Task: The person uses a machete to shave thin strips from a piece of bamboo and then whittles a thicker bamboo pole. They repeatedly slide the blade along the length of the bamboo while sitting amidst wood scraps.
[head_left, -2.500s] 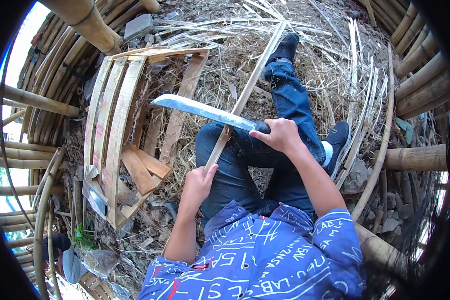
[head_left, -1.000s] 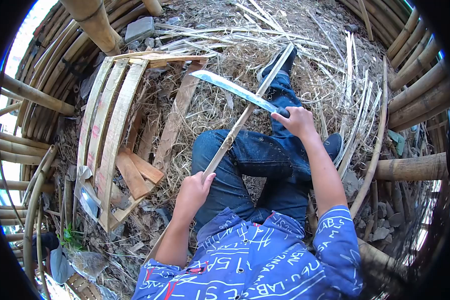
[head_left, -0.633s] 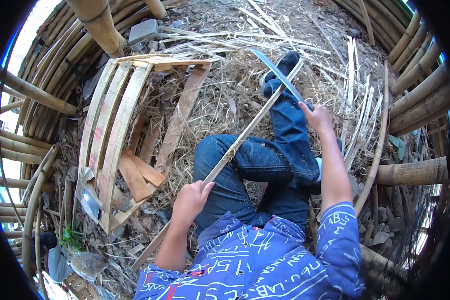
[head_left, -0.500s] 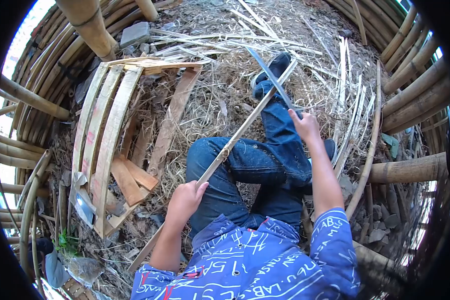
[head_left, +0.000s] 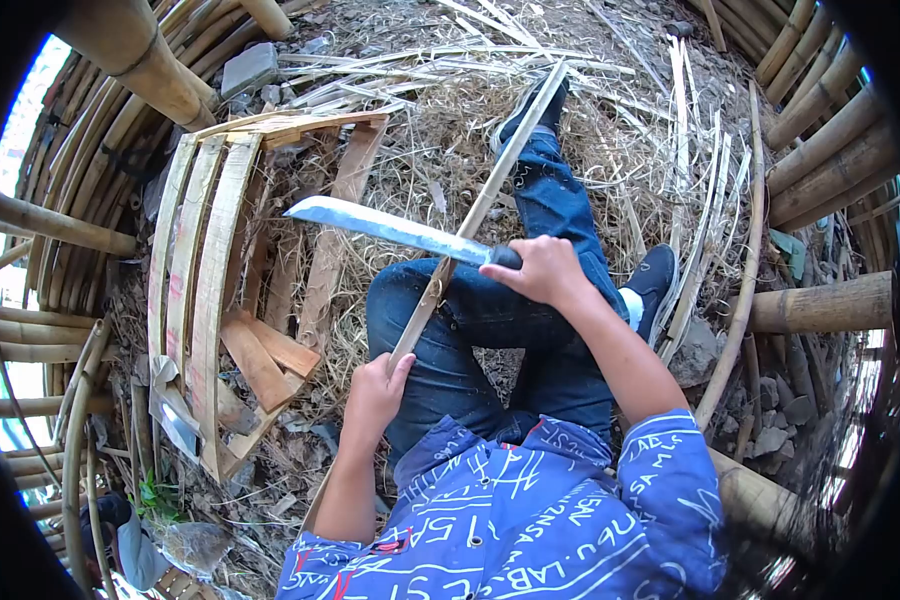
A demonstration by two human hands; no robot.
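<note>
My left hand (head_left: 375,393) is wrapped round a long split bamboo strip (head_left: 501,172). The strip slants from beneath my left forearm, over my bent knee, up to my outstretched foot. In my right hand (head_left: 542,270) is the dark handle of a machete (head_left: 380,224). Its long blade points left and crosses over the strip just above the knee. A curled shaving clings to the strip near the knee. My jeans (head_left: 440,390) carry small specks of debris.
A slatted wooden crate (head_left: 232,270) lies on its side at the left, with loose boards (head_left: 260,360) in it. Pale bamboo strips (head_left: 685,150) and shavings litter the ground ahead and to the right. Bamboo poles (head_left: 820,303) surround the spot. A grey block (head_left: 250,70) sits at upper left.
My right hand has drawn back toward my knee, and the machete blade has swung from pointing up and away to pointing left. The strip tilts a little more upright, still in my left hand.
</note>
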